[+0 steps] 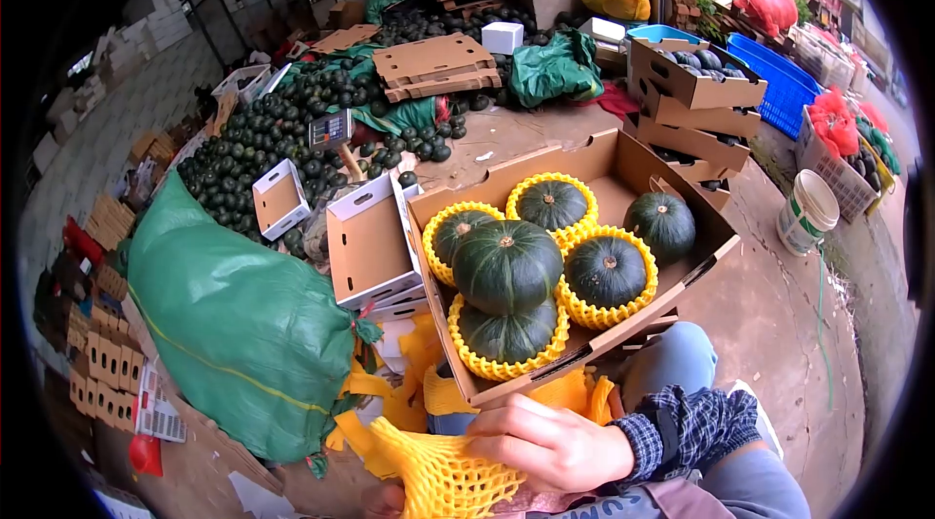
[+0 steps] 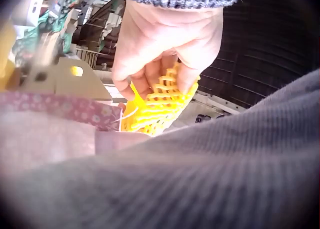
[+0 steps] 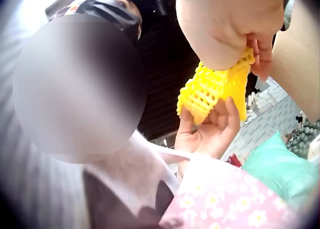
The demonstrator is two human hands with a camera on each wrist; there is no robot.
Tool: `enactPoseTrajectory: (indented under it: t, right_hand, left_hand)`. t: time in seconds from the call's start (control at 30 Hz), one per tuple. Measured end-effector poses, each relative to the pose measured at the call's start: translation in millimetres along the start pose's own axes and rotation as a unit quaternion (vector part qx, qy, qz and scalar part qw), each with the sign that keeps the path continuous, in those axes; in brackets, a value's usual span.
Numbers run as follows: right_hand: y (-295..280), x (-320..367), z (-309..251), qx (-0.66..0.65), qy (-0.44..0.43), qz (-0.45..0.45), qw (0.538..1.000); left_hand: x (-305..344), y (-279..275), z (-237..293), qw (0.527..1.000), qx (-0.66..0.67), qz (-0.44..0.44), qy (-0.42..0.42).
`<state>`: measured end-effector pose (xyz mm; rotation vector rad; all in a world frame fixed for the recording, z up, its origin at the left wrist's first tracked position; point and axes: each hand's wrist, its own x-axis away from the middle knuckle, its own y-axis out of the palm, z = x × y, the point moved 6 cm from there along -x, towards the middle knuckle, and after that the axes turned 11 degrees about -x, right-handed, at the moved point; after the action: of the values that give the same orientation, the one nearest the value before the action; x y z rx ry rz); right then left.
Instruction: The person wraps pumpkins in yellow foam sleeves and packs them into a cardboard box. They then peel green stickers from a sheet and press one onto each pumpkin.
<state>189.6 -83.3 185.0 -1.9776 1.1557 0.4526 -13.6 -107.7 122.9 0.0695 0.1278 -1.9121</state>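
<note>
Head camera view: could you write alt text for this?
A person's left hand and right hand hold a yellow mesh sleeve near a cardboard box of six green squashes, four in similar sleeves. A big green sack and squash heaps lie around.

Floor [image 1: 755, 300]: brown, marked with thin lines toward the right.
Squash heap [image 1: 253, 144]: spread wide at the back left, dark green (too many to count).
Green sack [image 1: 229, 324]: bulging, lying at the left, brown cardboard [image 1: 229, 456] showing along its lower edge.
White bucket [image 1: 808, 212]: upright at the right, open at the top.
Green cord [image 1: 821, 324]: trailing from near the bucket.
Box stack [image 1: 696, 115]: piled behind the bucket, near a blue basket [image 1: 776, 81].
</note>
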Motion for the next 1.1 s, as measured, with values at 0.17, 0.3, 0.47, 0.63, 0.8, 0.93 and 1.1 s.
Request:
enactPoseTrajectory:
  t: [0.17, 0.3, 0.47, 0.63, 0.8, 0.93, 1.1]
  right_hand:
    - [5, 26, 11, -0.622, 0.084, -0.087, 0.774]
    - [-1, 29, 9, -0.477, 0.208, -0.048, 0.853]
    - [-30, -5, -25, -0.235, 0.065, 0.098, 0.965]
    - [-39, -14, -24, -0.179, 0.018, 0.043, 0.983]
    - [-35, -8, -14, -0.584, 0.172, -0.084, 0.789]
    - [-28, -3, 2, -0.489, 0.231, -0.271, 0.797]
    - [-122, -19, -3, -0.479, 0.297, 0.017, 0.826]
  left_hand:
    - [-23, 37, 18, 0.961, 0.208, -0.138, -0.116]
    - [-50, 52, 69, 0.961, -0.088, -0.080, 0.249]
    - [-46, 50, 84, 0.919, -0.200, 0.025, 0.340]
    - [-48, 46, 99, 0.852, -0.277, 0.021, 0.443]
    - [-58, 59, 67, 0.791, -0.268, -0.434, 0.339]
    - [-96, 27, 78, 0.972, 0.193, -0.132, 0.031]
    - [-150, 33, 63, 0.950, 0.007, -0.298, -0.093]
